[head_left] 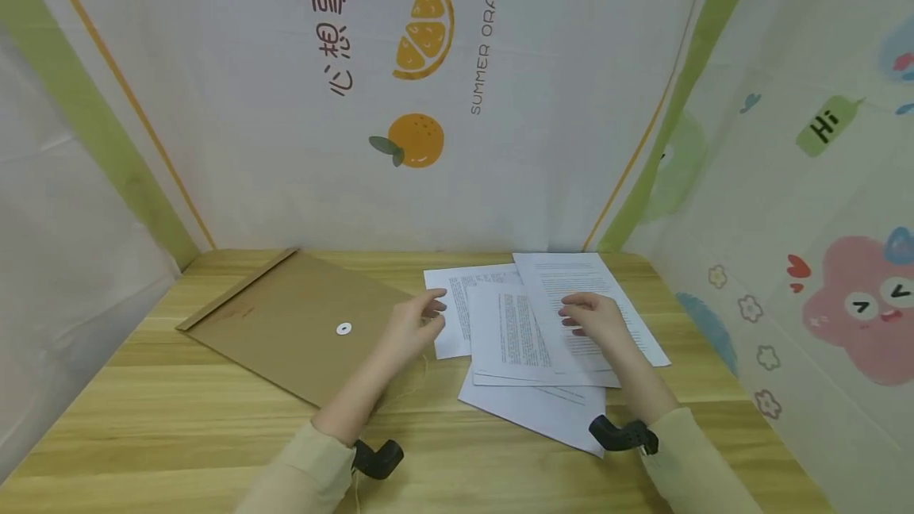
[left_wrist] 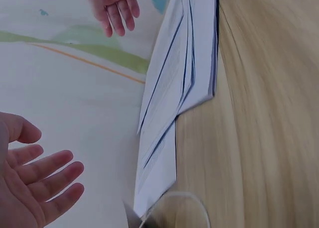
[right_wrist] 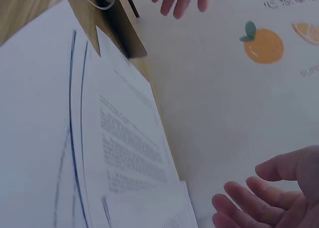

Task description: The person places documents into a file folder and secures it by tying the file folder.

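Note:
Several printed sheets of paper point(head_left: 510, 331) lie overlapping and fanned out on the wooden table. My left hand point(head_left: 414, 324) hovers between the sheets and a brown paper envelope point(head_left: 286, 324), holding nothing. In the left wrist view the fingers of that left hand point(left_wrist: 40, 183) are spread and relaxed. Above the right-hand sheets is my right hand point(head_left: 596, 320), fingers loosely bent and apart from the paper. The right wrist view shows this right hand point(right_wrist: 269, 198) with nothing in its grasp. The envelope lies to the left, with a white round button point(head_left: 344, 328) and a thin string point(head_left: 410, 391).
The wooden table point(head_left: 143, 411) runs up to a printed white curtain point(head_left: 286, 181) behind. Another patterned curtain point(head_left: 771, 260) hangs along the right side. Each wrist wears a black camera mount, the left one point(head_left: 378, 460) and the right one point(head_left: 623, 435).

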